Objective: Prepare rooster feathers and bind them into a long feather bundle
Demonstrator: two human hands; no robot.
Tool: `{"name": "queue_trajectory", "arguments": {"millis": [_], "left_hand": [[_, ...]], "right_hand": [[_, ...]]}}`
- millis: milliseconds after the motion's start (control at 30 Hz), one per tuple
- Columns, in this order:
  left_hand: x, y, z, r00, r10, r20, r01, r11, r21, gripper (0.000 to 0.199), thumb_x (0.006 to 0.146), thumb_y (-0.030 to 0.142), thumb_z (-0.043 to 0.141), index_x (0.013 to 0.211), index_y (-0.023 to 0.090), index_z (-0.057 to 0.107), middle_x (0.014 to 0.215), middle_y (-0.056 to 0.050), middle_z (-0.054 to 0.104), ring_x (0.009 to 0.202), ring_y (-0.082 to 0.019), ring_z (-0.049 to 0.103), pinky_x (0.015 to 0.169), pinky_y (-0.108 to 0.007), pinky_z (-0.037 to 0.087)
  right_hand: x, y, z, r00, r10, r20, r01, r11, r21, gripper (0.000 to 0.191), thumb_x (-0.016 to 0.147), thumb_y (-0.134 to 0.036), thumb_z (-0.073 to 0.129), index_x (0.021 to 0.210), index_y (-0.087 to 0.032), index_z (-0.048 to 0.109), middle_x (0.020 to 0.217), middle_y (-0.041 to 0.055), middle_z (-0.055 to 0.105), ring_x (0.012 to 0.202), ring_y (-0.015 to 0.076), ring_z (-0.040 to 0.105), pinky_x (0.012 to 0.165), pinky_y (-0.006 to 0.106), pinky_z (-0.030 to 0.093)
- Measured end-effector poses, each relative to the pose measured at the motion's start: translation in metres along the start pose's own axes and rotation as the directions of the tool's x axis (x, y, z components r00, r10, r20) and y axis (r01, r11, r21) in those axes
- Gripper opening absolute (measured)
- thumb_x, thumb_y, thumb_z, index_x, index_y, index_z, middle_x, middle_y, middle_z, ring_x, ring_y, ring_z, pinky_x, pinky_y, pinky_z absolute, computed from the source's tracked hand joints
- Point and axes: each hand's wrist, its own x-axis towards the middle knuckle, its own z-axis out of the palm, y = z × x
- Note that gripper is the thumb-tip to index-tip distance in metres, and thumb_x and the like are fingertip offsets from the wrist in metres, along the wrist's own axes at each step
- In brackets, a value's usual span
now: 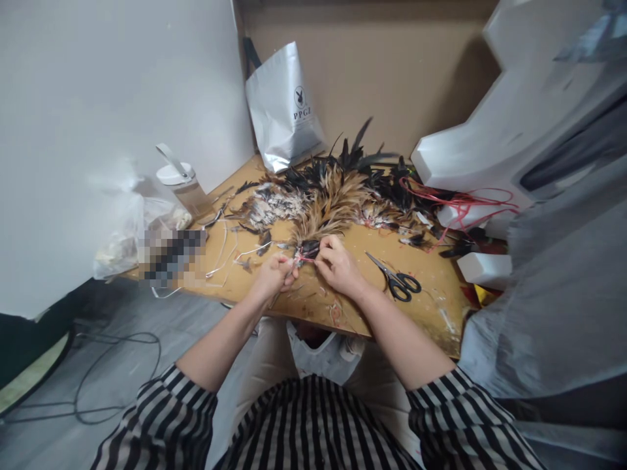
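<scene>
I sit at a wooden table (431,274) in a black-and-grey striped top (318,431), both sleeves reaching about the elbows. A white container (318,359) stands below the tabletop, on the near side of the tan feather bundle (330,205) that lies before me, its gathered end toward my body and its tips fanned away. Black cables (117,391) snake across the floor, well to the left of the bundle and nearer me.

At the bundle's gathered end, my left hand (277,273) and right hand (337,266) work close together with a pink thread (307,260) drawn between them. The left fingers are pinched narrow on one side of it; the right thumb and forefinger pinch the other. I cannot tell whether the thread passes all the way around the bundle, or whether my left fingers also grip its quills.

Black-handled scissors (398,282) lie to the right of the bundle's near end, blades partly spread. White strings (230,261) trail to its left. Pale, fluffy feathers (274,207) rest just beside the bundle's left flank, and a tangle of red cord (460,205) sits to its right. A lidded cup (193,196) stands well left. Black feathers (347,156) spread behind the bundle's tips; beyond them, slightly left, a silver bag (281,111) leans before the brown wall (382,65).
</scene>
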Motion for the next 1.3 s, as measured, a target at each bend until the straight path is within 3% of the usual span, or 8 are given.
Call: {"name": "queue_trajectory", "arguments": {"millis": [200,433,567,800,967,1033,1167,1300], "left_hand": [[-0.001,0.001,0.0,0.994,0.11,0.028,-0.109,0.994,-0.004,0.04,0.063,0.041,0.068,0.072,0.019,0.036,0.054,0.005,0.053,0.033,-0.002,0.03,0.031,-0.014,0.017],[-0.007,0.008,-0.002,0.988,0.112,0.11,-0.115,0.993,0.023,0.035,0.068,0.044,0.064,0.065,0.016,0.043,0.046,0.006,0.041,0.032,-0.001,0.025,0.032,-0.015,0.015],[-0.012,0.011,-0.001,0.983,0.101,0.152,-0.095,0.994,-0.048,0.037,0.064,0.043,0.067,0.062,0.015,0.043,0.049,0.005,0.042,0.033,0.0,0.023,0.031,-0.015,0.012],[-0.013,0.009,0.002,0.987,0.156,0.043,-0.152,0.985,-0.079,0.038,0.063,0.039,0.069,0.07,0.018,0.039,0.055,0.005,0.051,0.032,-0.001,0.027,0.031,-0.016,0.014],[-0.004,0.005,0.007,0.957,0.284,-0.065,-0.281,0.958,0.06,0.034,0.068,0.042,0.064,0.074,0.02,0.038,0.053,0.005,0.054,0.032,-0.004,0.033,0.033,-0.017,0.019],[0.001,0.001,0.009,0.931,0.358,-0.072,-0.352,0.932,0.091,0.032,0.071,0.041,0.061,0.076,0.02,0.038,0.056,0.005,0.056,0.035,-0.005,0.036,0.035,-0.017,0.024],[0.007,-0.007,0.015,0.905,0.416,-0.086,-0.397,0.9,0.177,0.025,0.075,0.037,0.058,0.079,0.02,0.04,0.06,0.004,0.056,0.042,-0.006,0.041,0.044,-0.018,0.032],[0.01,-0.014,0.026,0.877,0.472,-0.095,-0.436,0.862,0.26,0.02,0.078,0.036,0.055,0.08,0.019,0.044,0.064,0.002,0.057,0.05,-0.008,0.048,0.051,-0.019,0.036]], "right_hand": [[0.002,0.001,0.002,0.999,0.051,0.001,-0.05,0.97,0.238,0.017,0.079,-0.019,0.049,0.062,-0.017,0.05,0.078,0.0036,0.049,0.075,0.0136,0.048,0.07,0.026,0.039],[0.0,0.002,0.002,0.975,0.207,0.08,-0.221,0.937,0.271,0.015,0.079,-0.02,0.048,0.065,-0.018,0.05,0.059,-0.0016,0.053,0.059,0.0107,0.048,0.06,0.022,0.036],[-0.001,-0.001,0.002,0.954,0.274,0.12,-0.298,0.902,0.311,0.015,0.078,-0.023,0.049,0.064,-0.018,0.05,0.054,-0.002,0.054,0.052,0.0102,0.048,0.054,0.022,0.036],[-0.002,-0.002,0.006,0.885,0.397,0.244,-0.465,0.709,0.53,0.016,0.078,-0.032,0.053,0.07,-0.017,0.051,0.046,-0.0034,0.055,0.041,0.0094,0.05,0.045,0.019,0.035],[0.002,0.002,0.007,0.794,0.474,0.381,-0.584,0.423,0.692,0.026,0.069,-0.039,0.064,0.072,-0.015,0.055,0.057,0.0001,0.063,0.043,0.0082,0.054,0.042,0.018,0.036],[0.003,0.003,0.007,0.788,0.458,0.412,-0.583,0.339,0.738,0.029,0.065,-0.039,0.068,0.077,-0.015,0.058,0.063,0.0007,0.065,0.048,0.0082,0.057,0.045,0.018,0.039],[0.004,0.002,0.007,0.8,0.482,0.358,-0.541,0.321,0.777,0.034,0.064,-0.041,0.069,0.086,-0.015,0.062,0.059,-0.0019,0.063,0.043,0.0059,0.053,0.042,0.017,0.037],[0.005,-0.001,0.008,0.794,0.518,0.319,-0.523,0.314,0.792,0.033,0.067,-0.046,0.065,0.078,-0.015,0.063,0.053,-0.0027,0.06,0.037,0.0051,0.048,0.037,0.016,0.034]]}}
